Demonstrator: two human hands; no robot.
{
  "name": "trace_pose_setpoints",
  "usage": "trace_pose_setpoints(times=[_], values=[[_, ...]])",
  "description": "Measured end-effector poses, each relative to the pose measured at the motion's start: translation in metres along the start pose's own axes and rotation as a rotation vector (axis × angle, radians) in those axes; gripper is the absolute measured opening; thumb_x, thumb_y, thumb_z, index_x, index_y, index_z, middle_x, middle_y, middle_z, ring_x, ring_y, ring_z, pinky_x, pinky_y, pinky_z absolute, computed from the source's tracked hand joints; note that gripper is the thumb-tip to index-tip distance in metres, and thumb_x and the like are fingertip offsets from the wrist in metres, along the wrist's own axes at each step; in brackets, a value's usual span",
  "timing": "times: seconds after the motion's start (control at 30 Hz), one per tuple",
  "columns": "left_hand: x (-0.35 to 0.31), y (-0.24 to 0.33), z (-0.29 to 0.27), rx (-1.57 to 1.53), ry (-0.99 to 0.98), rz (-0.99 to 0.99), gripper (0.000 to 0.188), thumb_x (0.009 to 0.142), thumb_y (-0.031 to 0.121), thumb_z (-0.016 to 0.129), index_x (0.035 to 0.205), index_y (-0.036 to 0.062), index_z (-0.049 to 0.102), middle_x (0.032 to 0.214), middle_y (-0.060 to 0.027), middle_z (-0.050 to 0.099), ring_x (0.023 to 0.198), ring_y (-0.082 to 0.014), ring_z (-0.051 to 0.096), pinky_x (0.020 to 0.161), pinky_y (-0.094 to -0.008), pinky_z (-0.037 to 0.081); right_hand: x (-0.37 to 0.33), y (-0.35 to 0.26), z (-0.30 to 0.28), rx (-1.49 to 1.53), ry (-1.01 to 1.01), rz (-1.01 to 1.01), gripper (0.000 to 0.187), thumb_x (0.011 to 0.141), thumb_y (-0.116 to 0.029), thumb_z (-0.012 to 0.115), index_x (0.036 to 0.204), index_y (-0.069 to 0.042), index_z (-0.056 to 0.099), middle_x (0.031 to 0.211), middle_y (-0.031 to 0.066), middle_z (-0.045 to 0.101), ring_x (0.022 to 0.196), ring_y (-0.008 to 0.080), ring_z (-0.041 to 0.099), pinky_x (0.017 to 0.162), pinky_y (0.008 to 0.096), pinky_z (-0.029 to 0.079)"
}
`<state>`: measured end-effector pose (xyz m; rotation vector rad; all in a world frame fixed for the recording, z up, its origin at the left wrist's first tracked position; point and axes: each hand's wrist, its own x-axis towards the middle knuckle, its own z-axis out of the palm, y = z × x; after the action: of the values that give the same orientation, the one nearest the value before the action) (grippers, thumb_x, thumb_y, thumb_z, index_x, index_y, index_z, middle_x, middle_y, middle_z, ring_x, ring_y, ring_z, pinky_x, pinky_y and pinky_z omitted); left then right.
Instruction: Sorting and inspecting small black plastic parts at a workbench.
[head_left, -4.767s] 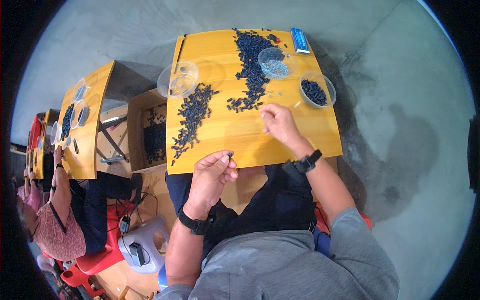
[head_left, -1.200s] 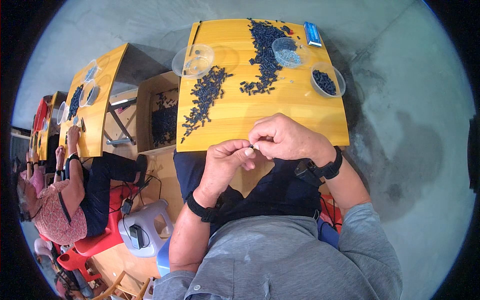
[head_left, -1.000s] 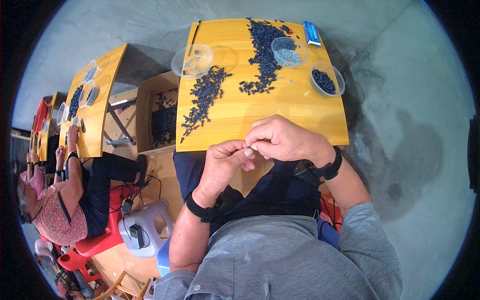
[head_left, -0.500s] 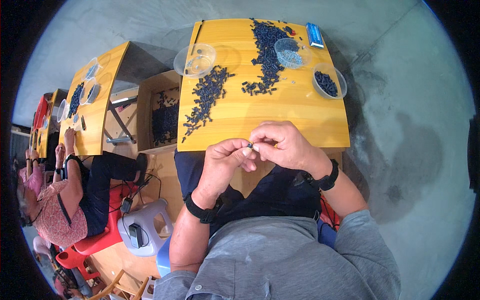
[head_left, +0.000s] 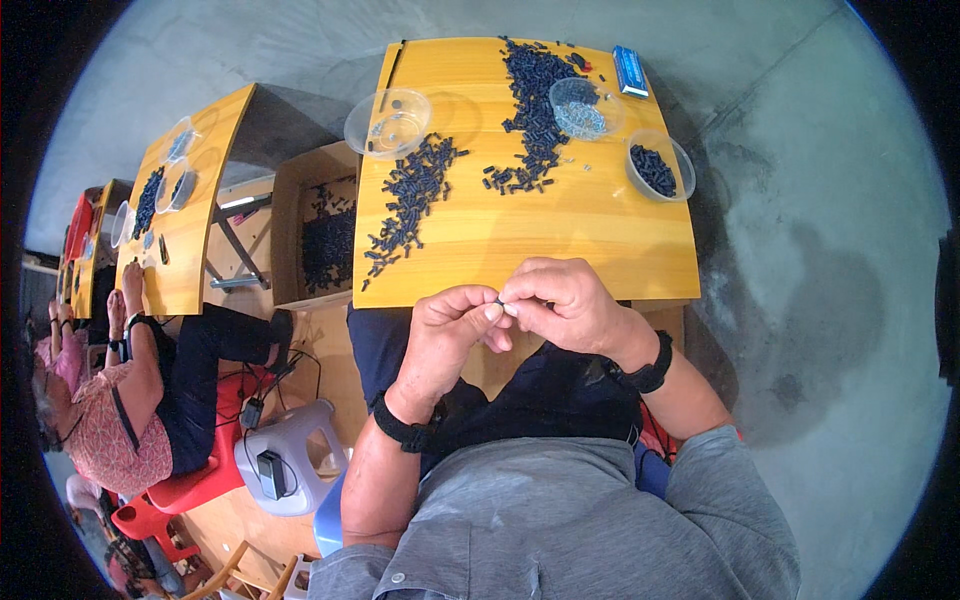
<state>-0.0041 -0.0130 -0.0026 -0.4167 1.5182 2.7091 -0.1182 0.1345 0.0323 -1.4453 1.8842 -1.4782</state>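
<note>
A smooth grey floor (head_left: 810,130) is spreading out behind a yellow wooden table (head_left: 600,235). The person is sitting at the near edge, wearing a grey shirt (head_left: 560,520) and a black band on each wrist. The left hand (head_left: 452,330) is pinching a small black piece (head_left: 499,302) between its thumb and finger. The right hand (head_left: 572,305) is meeting it there, with its thumb and finger close together at the piece, but the tips are hiding too much to tell just what they are gripping. The piece is sitting right where the two hands are coming together, by the near edge of the table.

Lots of black bits like it are lying on the table. One smaller pile (head_left: 415,185) is lying on the left, and one bigger pile (head_left: 535,95) is lying near the far side. A clear bowl (head_left: 356,128) is standing on the left with a few bits in it. Another clear bowl (head_left: 613,108) is holding tiny shiny bits, and a third one (head_left: 684,168) is holding black bits on the right. A blue box (head_left: 629,72) is lying in the far right corner. To the left, a cardboard box (head_left: 287,235) is holding more black bits, and another person (head_left: 120,425) is sitting at another table (head_left: 188,275).
</note>
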Motion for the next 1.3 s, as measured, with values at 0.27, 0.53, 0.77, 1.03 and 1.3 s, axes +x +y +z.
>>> trace_pose_setpoints(times=[0.27,0.53,0.77,1.03,1.3], values=[[0.003,-0.006,-0.005,-0.045,0.001,0.010,0.010,0.089,0.001,0.055,0.093,-0.0021,0.063,0.081,-0.0073,0.065,0.065,-0.0127,0.062,0.059,-0.0231,0.051,-0.004,0.004,0.011,-0.074,0.103,-0.083,0.009,0.078,0.003,0.059,0.086,-0.001,0.060,0.074,0.0118,0.061,0.065,0.0267,0.061,0.056,0.0341,0.048],[0.004,0.004,0.000,0.078,0.004,0.103,0.010,0.088,0.002,0.057,0.095,-0.0022,0.062,0.083,-0.0103,0.066,0.069,-0.0161,0.063,0.063,-0.0275,0.052,-0.001,-0.002,0.008,0.176,0.121,0.159,0.006,0.080,0.003,0.059,0.085,-0.001,0.060,0.073,0.0095,0.061,0.061,0.0158,0.060,0.052,0.0302,0.046],[0.001,-0.004,-0.004,0.061,-0.017,0.138,0.011,0.088,0.002,0.057,0.097,-0.0023,0.061,0.083,-0.0088,0.065,0.070,-0.0153,0.062,0.066,-0.0273,0.052,-0.001,-0.001,0.011,0.016,0.131,-0.056,0.011,0.080,0.004,0.058,0.089,-0.002,0.060,0.069,0.0091,0.058,0.061,0.0206,0.059,0.053,0.0312,0.046],[0.000,-0.002,-0.004,-0.008,-0.067,0.056,0.014,0.091,0.008,0.054,0.097,-0.0015,0.062,0.080,-0.0068,0.063,0.067,-0.0144,0.059,0.064,-0.0261,0.050,-0.006,-0.006,0.008,0.092,0.040,0.060,0.017,0.080,0.002,0.060,0.096,-0.002,0.059,0.076,0.0114,0.061,0.067,0.0211,0.062,0.058,0.0316,0.048],[-0.001,0.004,-0.002,-0.123,-0.122,0.026,0.019,0.093,0.017,0.052,0.094,0.0011,0.061,0.073,-0.0041,0.059,0.062,-0.0137,0.053,0.060,-0.0256,0.044,0.001,0.005,0.003,0.216,-0.022,-0.006,0.022,0.081,0.003,0.059,0.103,0.000,0.060,0.079,0.0098,0.063,0.069,0.0176,0.064,0.060,0.0285,0.050]])
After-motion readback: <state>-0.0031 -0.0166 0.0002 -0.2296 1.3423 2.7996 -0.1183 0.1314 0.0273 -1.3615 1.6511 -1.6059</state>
